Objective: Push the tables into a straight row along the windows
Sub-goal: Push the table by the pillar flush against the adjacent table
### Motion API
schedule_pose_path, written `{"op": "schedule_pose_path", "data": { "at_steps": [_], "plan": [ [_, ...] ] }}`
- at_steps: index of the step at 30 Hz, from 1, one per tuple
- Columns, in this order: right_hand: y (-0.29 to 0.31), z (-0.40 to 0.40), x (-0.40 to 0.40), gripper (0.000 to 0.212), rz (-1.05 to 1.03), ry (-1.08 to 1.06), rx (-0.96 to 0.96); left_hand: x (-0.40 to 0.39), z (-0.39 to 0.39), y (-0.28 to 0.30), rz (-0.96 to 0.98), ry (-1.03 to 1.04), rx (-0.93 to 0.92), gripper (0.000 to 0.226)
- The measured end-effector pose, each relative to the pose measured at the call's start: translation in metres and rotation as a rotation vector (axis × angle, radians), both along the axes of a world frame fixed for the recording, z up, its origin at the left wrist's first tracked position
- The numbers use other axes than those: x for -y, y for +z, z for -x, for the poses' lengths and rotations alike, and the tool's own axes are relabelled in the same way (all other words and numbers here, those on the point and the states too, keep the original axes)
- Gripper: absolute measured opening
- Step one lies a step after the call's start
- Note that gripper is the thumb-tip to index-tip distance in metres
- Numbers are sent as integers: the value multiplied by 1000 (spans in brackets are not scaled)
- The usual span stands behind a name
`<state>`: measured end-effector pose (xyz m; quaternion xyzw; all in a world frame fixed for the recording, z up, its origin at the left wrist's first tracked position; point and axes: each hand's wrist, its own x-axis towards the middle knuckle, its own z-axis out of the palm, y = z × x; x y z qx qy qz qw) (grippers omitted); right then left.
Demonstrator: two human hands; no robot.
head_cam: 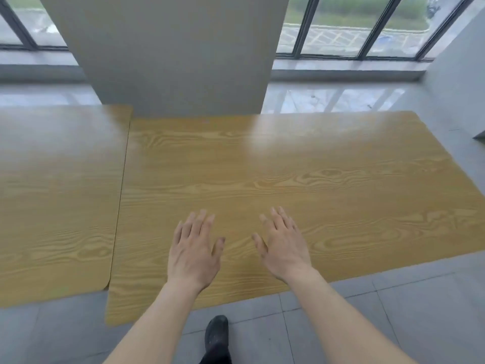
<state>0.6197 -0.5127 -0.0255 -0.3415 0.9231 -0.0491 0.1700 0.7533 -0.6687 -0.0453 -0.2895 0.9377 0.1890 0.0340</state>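
Tables (288, 166) edge to edge, near edges staggered

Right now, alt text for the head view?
Both hands, left hand and right hand, lie open and flat on a wood-grain table. A second table adjoins its left side, set slightly farther forward, before a grey pillar and windows.

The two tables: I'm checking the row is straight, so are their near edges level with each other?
No. The right table has its near edge closer to the person than the left table, making a step at the seam.
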Motion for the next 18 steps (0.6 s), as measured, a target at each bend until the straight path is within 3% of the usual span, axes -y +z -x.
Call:
{"op": "schedule_pose_path", "data": {
  "at_steps": [8,18],
  "plan": [
    [-106,12,-18,60,130,179,-155,-33,-2,-94,111,45,-54,60],
    [-117,15,-15,61,208,156,-219,-31,2,-96,130,99,-66,59]
  ]
}}
